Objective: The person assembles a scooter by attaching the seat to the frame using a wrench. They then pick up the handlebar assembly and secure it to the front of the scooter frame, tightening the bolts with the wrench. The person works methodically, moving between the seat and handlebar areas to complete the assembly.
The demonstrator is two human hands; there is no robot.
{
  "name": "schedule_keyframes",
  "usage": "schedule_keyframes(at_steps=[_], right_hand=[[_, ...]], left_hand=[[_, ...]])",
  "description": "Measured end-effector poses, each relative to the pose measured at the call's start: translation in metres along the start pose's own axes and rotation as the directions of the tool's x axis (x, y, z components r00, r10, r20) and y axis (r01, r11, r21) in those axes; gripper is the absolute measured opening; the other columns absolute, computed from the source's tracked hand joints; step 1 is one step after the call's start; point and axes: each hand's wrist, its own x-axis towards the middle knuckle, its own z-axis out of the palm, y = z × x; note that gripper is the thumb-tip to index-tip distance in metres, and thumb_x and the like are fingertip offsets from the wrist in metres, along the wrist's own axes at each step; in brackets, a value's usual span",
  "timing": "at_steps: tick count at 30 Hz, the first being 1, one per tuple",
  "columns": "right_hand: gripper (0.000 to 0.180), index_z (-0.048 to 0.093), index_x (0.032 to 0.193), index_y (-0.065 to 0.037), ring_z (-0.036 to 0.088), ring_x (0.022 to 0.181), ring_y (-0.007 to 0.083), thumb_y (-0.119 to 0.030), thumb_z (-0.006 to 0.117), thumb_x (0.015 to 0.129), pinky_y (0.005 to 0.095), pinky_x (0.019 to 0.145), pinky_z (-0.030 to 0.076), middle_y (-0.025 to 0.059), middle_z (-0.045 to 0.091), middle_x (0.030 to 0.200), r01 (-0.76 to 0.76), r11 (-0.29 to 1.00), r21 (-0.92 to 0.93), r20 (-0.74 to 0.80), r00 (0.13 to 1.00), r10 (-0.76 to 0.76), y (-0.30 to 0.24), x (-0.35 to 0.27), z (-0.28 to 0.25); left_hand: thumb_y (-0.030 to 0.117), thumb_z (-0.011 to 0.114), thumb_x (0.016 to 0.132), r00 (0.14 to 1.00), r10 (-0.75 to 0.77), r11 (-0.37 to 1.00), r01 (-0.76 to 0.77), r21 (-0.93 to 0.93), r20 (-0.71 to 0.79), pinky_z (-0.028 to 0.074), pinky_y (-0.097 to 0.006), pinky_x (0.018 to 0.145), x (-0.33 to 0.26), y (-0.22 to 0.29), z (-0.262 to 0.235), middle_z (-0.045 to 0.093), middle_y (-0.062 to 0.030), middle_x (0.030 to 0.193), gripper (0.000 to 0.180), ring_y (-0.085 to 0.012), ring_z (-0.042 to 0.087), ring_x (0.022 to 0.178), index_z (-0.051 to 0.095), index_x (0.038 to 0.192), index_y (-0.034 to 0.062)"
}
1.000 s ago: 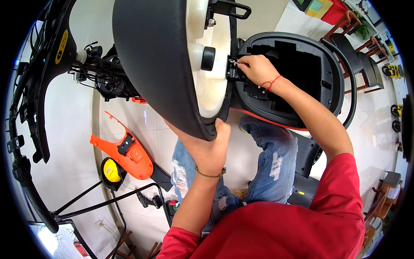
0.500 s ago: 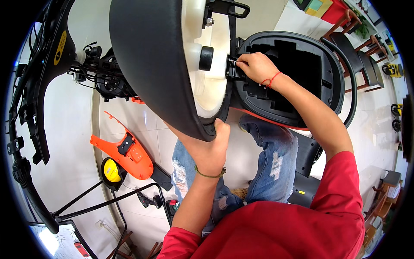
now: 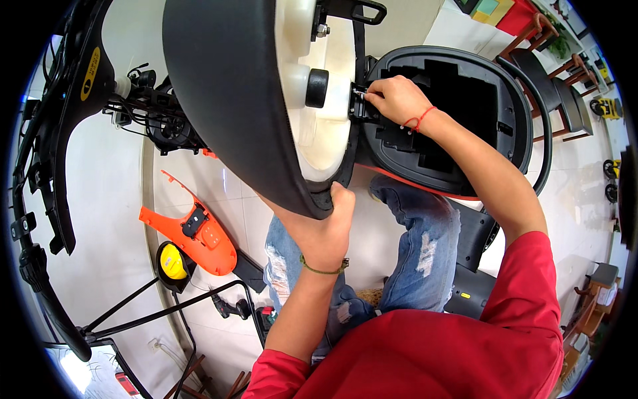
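A black scooter seat (image 3: 226,93) stands tipped up at its hinge, its pale plastic underside (image 3: 337,66) with black rubber stops facing right. My left hand (image 3: 329,223) grips the seat's lower tip, thumb over the rim and the other fingers hidden beneath. At the black metal hinge (image 3: 359,106) between the seat and the dark storage compartment (image 3: 513,126), my right hand (image 3: 401,100) is closed in a pinch. Whatever lies between those fingertips is too small or too hidden to make out.
On the floor to the left lie an orange body panel (image 3: 211,243), a yellow-and-black part (image 3: 173,263) and a cordless drill (image 3: 229,307). The handlebar assembly (image 3: 83,86) rises at far left. A black grab rail (image 3: 546,126) curves around the compartment's right side; wooden chairs (image 3: 565,100) stand beyond.
The seat has leaned slightly further left, with my left hand still on its tip. My right hand stays at the hinge and has shifted only a little.
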Motion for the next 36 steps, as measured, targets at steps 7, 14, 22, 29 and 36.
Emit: schedule_keyframes(at_steps=[7, 14, 22, 29, 36], right_hand=[[0.024, 0.072, 0.085, -0.002, 0.064, 0.075, 0.0367, -0.023, 0.060, 0.087, 0.0425, 0.072, 0.050, 0.0185, 0.067, 0.076, 0.050, 0.998, -0.039, 0.113, 0.993, -0.045, 0.000, 0.013, -0.012], [0.029, 0.070, 0.080, 0.000, 0.053, 0.049, 0.0150, -0.024, 0.059, 0.091, 0.0299, 0.049, 0.043, 0.0068, 0.060, 0.058, -0.154, 0.968, 0.196, 0.395, 0.917, 0.066, 0.004, 0.036, -0.025], [0.027, 0.063, 0.085, -0.006, 0.032, 0.040, 0.0046, -0.030, 0.055, 0.095, 0.0221, 0.035, 0.023, -0.0054, 0.044, 0.056, -0.564, 0.767, 0.306, 0.742, 0.646, 0.179, 0.008, 0.051, -0.035], [0.025, 0.060, 0.089, -0.009, 0.027, 0.040, 0.0010, -0.032, 0.053, 0.097, 0.0183, 0.035, 0.021, -0.0089, 0.040, 0.060, -0.713, 0.683, 0.158, 0.868, 0.430, 0.247, 0.008, 0.068, -0.046], [0.030, 0.069, 0.088, -0.003, 0.066, 0.067, 0.0274, -0.028, 0.054, 0.090, 0.0369, 0.064, 0.053, 0.0132, 0.068, 0.074, -0.033, 0.993, -0.111, 0.401, 0.913, 0.075, -0.020, 0.023, -0.046]], left_hand=[[-0.007, 0.056, 0.076, 1.000, 0.006, 0.999, -0.005, 0.053, -0.021, 0.040, -0.031, 0.096, -0.001, -0.005, -0.001, 0.055, -0.0114, 0.118, 0.050, -0.0185, 0.053, 0.104, 0.044, 0.124, -0.0098], [-0.006, 0.057, 0.076, 0.999, 0.016, 0.999, -0.015, 0.030, -0.033, 0.039, -0.031, 0.097, -0.001, -0.002, 0.002, 0.054, -0.0116, 0.120, 0.051, -0.0189, 0.052, 0.106, 0.043, 0.125, -0.0098], [-0.003, 0.061, 0.068, 0.997, -0.075, 0.997, 0.075, -0.020, 0.013, 0.028, -0.035, 0.106, 0.001, 0.001, 0.001, 0.036, -0.0183, 0.132, 0.087, -0.0252, 0.039, 0.122, 0.014, 0.141, -0.0089], [-0.004, 0.059, 0.073, 1.000, -0.022, 1.000, 0.022, 0.011, 0.012, 0.033, -0.033, 0.102, 0.000, 0.001, 0.002, 0.045, -0.0151, 0.125, 0.066, -0.0225, 0.046, 0.114, 0.032, 0.132, -0.0088], [0.001, 0.063, 0.069, 0.993, -0.116, 0.993, 0.116, 0.007, -0.002, 0.030, -0.035, 0.106, 0.005, 0.002, -0.007, 0.039, -0.0184, 0.132, 0.081, -0.0258, 0.040, 0.122, 0.022, 0.139, -0.0080]])
